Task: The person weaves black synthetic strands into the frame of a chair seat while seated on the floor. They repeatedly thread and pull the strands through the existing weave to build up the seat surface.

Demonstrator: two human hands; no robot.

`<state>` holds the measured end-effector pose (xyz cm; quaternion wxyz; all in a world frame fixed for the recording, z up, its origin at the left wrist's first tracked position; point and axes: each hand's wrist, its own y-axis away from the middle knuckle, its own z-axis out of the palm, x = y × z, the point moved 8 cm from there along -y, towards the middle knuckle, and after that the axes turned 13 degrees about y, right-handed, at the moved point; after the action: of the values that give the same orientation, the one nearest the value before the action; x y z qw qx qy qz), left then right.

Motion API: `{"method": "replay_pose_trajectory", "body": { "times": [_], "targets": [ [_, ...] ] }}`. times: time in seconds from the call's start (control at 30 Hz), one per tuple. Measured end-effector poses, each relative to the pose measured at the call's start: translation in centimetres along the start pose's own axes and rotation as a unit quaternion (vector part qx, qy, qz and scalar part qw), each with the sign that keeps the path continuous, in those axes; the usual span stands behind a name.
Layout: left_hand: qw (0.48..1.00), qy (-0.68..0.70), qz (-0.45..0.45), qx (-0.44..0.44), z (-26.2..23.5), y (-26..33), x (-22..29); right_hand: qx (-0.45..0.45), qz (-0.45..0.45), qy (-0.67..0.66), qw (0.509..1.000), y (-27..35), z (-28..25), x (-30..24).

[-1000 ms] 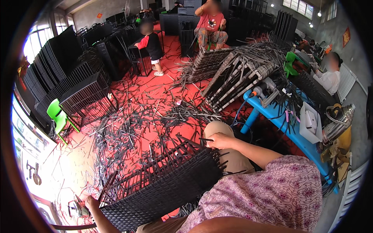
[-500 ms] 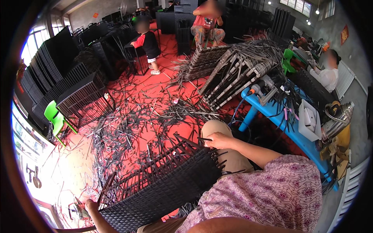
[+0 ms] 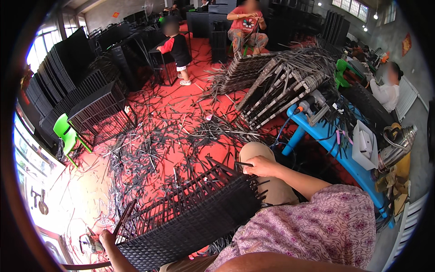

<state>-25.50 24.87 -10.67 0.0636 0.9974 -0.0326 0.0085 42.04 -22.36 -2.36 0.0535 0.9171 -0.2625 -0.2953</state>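
Across my lap lies a black woven wicker panel (image 3: pixel 190 218), with bare dark bars of its frame (image 3: pixel 181 190) standing along the far side. Cut strip ends stick out at its right end. Above that end, my right hand (image 3: pixel 262 167) is closed in a pinch around a short black strip (image 3: pixel 244 163), resting near my knee. At the panel's far left end is my left hand (image 3: pixel 107 238), its fingers curled closed beside an upright dark strip (image 3: pixel 124 221). What those fingers grip is mostly hidden.
Black strip scraps (image 3: pixel 149 152) litter the red floor. A blue bench (image 3: pixel 333 144) on my right bears a power tool (image 3: pixel 308 108), a white bin (image 3: pixel 364 147) and a metal flask (image 3: pixel 398 145). Ahead stand stacked woven panels (image 3: pixel 285 81); left, a green chair (image 3: pixel 67 133). Several people are around.
The view has shifted slightly, so the scene sits a little further right. Both my hands keep nearly the same places on the panel. A seated person in red has lowered their hands.
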Motion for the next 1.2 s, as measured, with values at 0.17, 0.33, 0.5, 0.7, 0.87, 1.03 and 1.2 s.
{"method": "replay_pose_trajectory", "body": {
  "times": [0.17,0.33,0.5,0.7,0.87,1.03,1.2],
  "targets": [
    [0.997,-0.040,0.042,0.042,1.0,-0.2,1.6,-0.011,0.013,0.027,0.999,0.1,0.0,0.8],
    [0.988,-0.084,0.067,0.109,3.0,-2.6,-0.9,-0.014,-0.009,0.007,1.000,-0.3,0.3,0.5],
    [0.981,-0.114,0.029,0.156,1.7,-2.0,0.7,-0.028,-0.020,-0.037,0.999,0.0,0.2,0.0],
    [0.987,-0.098,-0.018,0.127,1.4,-1.7,0.8,-0.050,-0.009,-0.065,0.997,-0.2,0.2,0.1],
    [0.983,-0.127,-0.029,0.133,-0.3,-0.2,1.3,-0.056,-0.013,-0.086,0.995,-0.1,0.0,-0.3],
    [0.989,-0.055,-0.047,0.127,0.3,-0.7,-1.2,-0.048,-0.022,-0.071,0.996,-0.3,0.9,0.1],
    [0.994,-0.078,-0.055,0.060,-1.5,1.5,2.1,-0.042,-0.013,-0.098,0.994,0.0,0.8,0.1]
  ]
}}
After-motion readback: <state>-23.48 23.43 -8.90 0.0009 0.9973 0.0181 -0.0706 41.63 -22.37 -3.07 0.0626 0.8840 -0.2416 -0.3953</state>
